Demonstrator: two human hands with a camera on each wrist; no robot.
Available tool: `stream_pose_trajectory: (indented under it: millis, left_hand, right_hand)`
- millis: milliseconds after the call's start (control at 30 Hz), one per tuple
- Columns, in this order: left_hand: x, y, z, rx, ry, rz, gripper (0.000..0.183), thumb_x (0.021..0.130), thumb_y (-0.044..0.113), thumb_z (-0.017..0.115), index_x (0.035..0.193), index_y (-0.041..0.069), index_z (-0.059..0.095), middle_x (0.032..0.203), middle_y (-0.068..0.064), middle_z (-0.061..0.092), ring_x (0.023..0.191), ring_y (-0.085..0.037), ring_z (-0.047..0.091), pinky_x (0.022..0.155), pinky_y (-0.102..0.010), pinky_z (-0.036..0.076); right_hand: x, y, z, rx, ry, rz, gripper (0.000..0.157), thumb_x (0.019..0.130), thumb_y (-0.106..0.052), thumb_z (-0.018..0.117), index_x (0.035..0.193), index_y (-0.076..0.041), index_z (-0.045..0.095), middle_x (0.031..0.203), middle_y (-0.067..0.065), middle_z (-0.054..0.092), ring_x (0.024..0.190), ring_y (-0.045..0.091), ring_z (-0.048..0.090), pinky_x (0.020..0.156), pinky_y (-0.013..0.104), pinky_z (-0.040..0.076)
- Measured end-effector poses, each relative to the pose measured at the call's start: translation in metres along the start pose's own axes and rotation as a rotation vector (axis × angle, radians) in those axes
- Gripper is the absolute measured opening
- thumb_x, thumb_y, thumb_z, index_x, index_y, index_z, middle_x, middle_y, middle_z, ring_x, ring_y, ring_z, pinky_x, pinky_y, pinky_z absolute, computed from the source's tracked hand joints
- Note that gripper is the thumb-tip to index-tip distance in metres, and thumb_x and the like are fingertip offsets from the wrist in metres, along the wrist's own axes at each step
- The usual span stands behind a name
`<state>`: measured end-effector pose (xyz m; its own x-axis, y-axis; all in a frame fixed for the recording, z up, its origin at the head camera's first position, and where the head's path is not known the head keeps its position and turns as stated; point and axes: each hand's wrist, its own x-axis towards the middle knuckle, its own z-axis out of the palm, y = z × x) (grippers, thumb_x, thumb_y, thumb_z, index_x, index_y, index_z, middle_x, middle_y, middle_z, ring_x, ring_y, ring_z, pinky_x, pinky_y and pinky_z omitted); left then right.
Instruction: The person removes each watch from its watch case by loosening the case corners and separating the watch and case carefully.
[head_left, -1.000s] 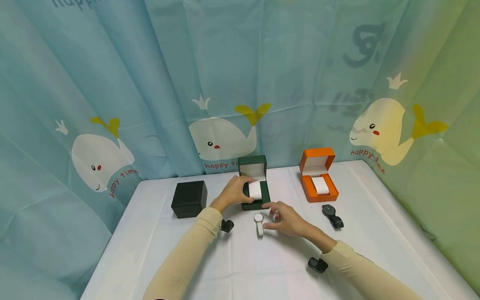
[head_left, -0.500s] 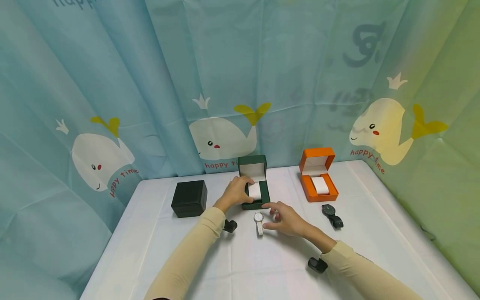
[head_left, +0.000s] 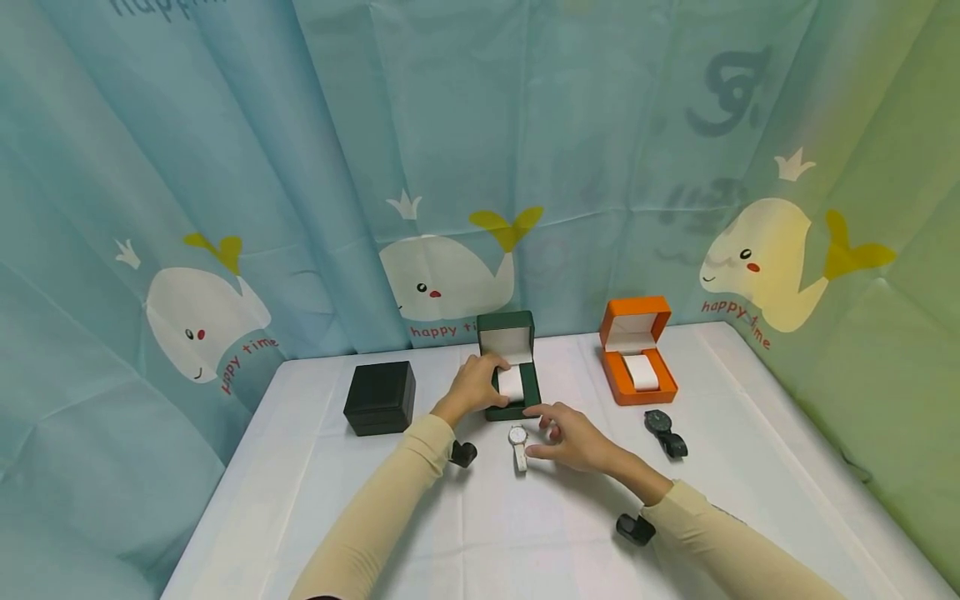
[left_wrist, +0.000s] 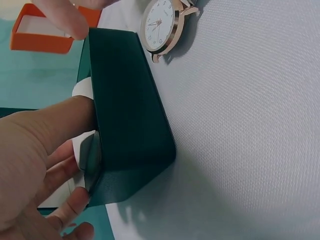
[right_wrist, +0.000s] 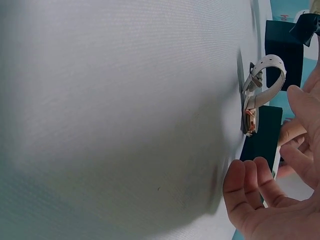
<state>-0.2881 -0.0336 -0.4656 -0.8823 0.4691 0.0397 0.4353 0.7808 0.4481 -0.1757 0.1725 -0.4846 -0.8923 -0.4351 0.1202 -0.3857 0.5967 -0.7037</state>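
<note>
In the head view, a dark green watch box (head_left: 531,385) stands with its lid up, a white cushion (head_left: 511,382) in it. My left hand (head_left: 471,386) reaches into the box and pinches the cushion between thumb and fingers; in the left wrist view the thumb's tip is hidden behind the box's front wall (left_wrist: 131,102). My right hand (head_left: 573,437) holds nothing, its fingers loosely bent at the box's front right corner. A white-strapped watch (head_left: 517,437) lies in front of the box, just left of the right thumb. Its strap loop (right_wrist: 272,82) shows buckled in the right wrist view.
An orange watch box (head_left: 637,358), lid up and with a white cushion, stands at the right. In front of it lies a black watch (head_left: 663,429). A closed black box (head_left: 379,398) sits at the left. Behind the white table (head_left: 300,500) hangs a whale-print curtain (head_left: 585,167).
My left forearm and wrist have shifted slightly right, while the left fingers stay at the cushion. The right hand, the watches and the boxes keep their places.
</note>
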Motion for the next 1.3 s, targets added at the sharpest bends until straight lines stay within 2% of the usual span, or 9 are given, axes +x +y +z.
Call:
stream_pose_trajectory:
  millis: [333, 600, 833, 1067, 1300]
  left_hand:
    - [-0.002, -0.001, -0.001, 0.056, -0.017, 0.040, 0.059, 0.080, 0.026, 0.090, 0.133, 0.013, 0.067, 0.136, -0.006, 0.065, 0.117, -0.031, 0.055, 0.102, -0.049, 0.045]
    - [-0.009, -0.008, -0.006, 0.098, 0.009, 0.165, 0.065, 0.085, 0.032, 0.086, 0.143, 0.018, 0.060, 0.142, -0.005, 0.062, 0.120, -0.033, 0.056, 0.102, -0.054, 0.045]
    - [-0.021, -0.013, -0.024, 0.147, 0.044, 0.254, 0.066, 0.086, 0.038, 0.084, 0.144, 0.020, 0.059, 0.142, -0.008, 0.061, 0.122, -0.035, 0.055, 0.100, -0.056, 0.045]
    - [-0.029, -0.021, -0.038, 0.150, 0.036, 0.272, 0.067, 0.087, 0.036, 0.083, 0.147, 0.020, 0.057, 0.147, -0.010, 0.057, 0.133, -0.037, 0.051, 0.109, -0.058, 0.040]
    - [-0.032, -0.026, -0.042, 0.142, 0.042, 0.281, 0.066, 0.087, 0.033, 0.084, 0.145, 0.018, 0.058, 0.144, -0.012, 0.059, 0.128, -0.037, 0.053, 0.104, -0.056, 0.042]
  right_hand:
    - [0.003, 0.001, -0.002, -0.005, -0.003, -0.008, 0.058, 0.088, -0.027, 0.083, 0.135, -0.002, 0.062, 0.102, 0.013, 0.062, 0.082, 0.022, 0.060, 0.073, 0.030, 0.051]
    - [0.004, -0.002, -0.006, -0.006, 0.009, 0.007, 0.059, 0.087, -0.028, 0.084, 0.136, -0.003, 0.062, 0.104, 0.015, 0.061, 0.084, 0.027, 0.058, 0.074, 0.035, 0.051]
    - [0.008, -0.003, -0.009, -0.019, 0.029, -0.036, 0.059, 0.087, -0.027, 0.084, 0.137, -0.004, 0.061, 0.106, 0.019, 0.061, 0.084, 0.031, 0.058, 0.073, 0.032, 0.047]
    - [0.012, -0.002, -0.011, -0.054, 0.024, -0.042, 0.061, 0.088, -0.029, 0.083, 0.139, -0.006, 0.060, 0.109, 0.019, 0.062, 0.086, 0.030, 0.057, 0.072, 0.032, 0.045]
    - [0.016, -0.002, -0.011, -0.072, 0.018, -0.051, 0.060, 0.088, -0.030, 0.083, 0.139, -0.008, 0.061, 0.109, 0.019, 0.062, 0.089, 0.031, 0.059, 0.074, 0.034, 0.048]
